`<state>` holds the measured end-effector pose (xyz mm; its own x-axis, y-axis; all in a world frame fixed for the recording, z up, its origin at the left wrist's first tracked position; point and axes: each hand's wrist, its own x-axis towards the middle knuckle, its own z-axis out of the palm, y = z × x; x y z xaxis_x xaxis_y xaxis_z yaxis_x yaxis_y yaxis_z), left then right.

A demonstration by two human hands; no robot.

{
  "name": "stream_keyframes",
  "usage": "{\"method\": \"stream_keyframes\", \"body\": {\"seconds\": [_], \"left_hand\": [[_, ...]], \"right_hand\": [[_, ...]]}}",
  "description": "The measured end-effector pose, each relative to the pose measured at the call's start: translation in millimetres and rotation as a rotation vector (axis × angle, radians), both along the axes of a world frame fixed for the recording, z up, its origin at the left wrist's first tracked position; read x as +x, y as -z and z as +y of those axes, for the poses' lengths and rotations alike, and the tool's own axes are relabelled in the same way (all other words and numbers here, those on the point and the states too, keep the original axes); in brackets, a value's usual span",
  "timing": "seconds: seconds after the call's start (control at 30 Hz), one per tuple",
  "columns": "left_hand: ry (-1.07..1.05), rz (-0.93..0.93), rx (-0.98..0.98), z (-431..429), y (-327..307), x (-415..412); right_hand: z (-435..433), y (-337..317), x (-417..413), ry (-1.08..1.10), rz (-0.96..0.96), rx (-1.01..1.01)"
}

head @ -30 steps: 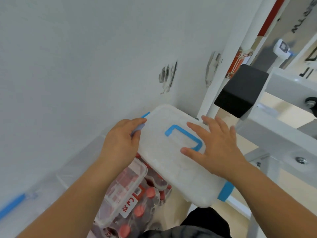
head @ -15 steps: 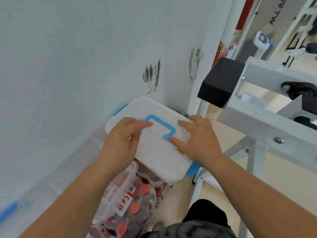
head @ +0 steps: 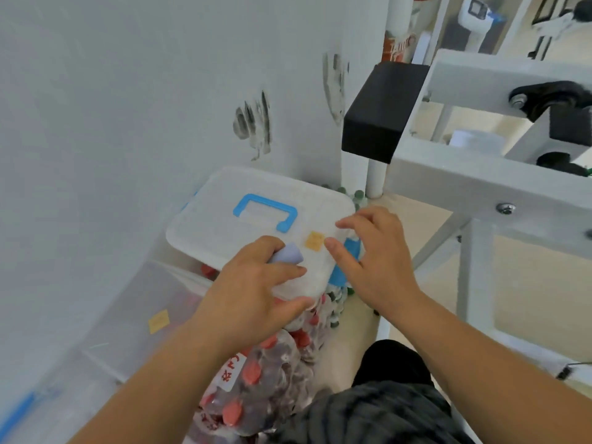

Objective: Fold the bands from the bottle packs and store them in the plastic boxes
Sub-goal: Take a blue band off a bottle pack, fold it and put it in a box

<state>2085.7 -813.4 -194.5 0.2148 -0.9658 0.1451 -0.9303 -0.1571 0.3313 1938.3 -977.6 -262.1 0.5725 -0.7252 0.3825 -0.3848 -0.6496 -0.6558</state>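
1. We see the band (head: 287, 255), a pale lilac folded piece, held in the left hand (head: 253, 286) over the near corner of the lid (head: 221, 229).
2. The left fingers are curled round the band. The index finger lies on top of the lid and the thumb sits at its near edge.
3. The right hand (head: 378, 264) is spread wide and holds nothing. Its fingertips touch the lid's right side, just beside an orange sticker (head: 315, 241).
4. The lid is white and frosted, with a blue handle (head: 266, 209) lying flat on top. A blue latch (head: 338, 274) shows at its right edge, below the right hand. We cannot tell what is under the lid.
5. Below the lid, near our knees, lies the pack (head: 266, 373) of red-capped bottles in clear wrap.
6. A clear box (head: 134, 302) stands to the left against the wall (head: 128, 91), which bears dark smudges.
7. To the right stands a white frame (head: 480, 181) with a black block (head: 381, 113) at its end.
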Motion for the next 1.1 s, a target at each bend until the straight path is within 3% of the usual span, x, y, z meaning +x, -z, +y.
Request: {"method": "stream_keyframes", "body": {"seconds": [0.3, 0.6, 1.1], "left_hand": [[-0.034, -0.07, -0.057, -11, 12, -16], [-0.087, -0.059, -0.031, -11, 16, -21], [-0.208, 0.039, -0.176, -12, -27, -26]], "right_hand": [[31, 40, -28, -0.134, -0.035, -0.024], [30, 45, -26, -0.201, -0.06, 0.157], [24, 23, -34, -0.254, 0.086, 0.241]]}}
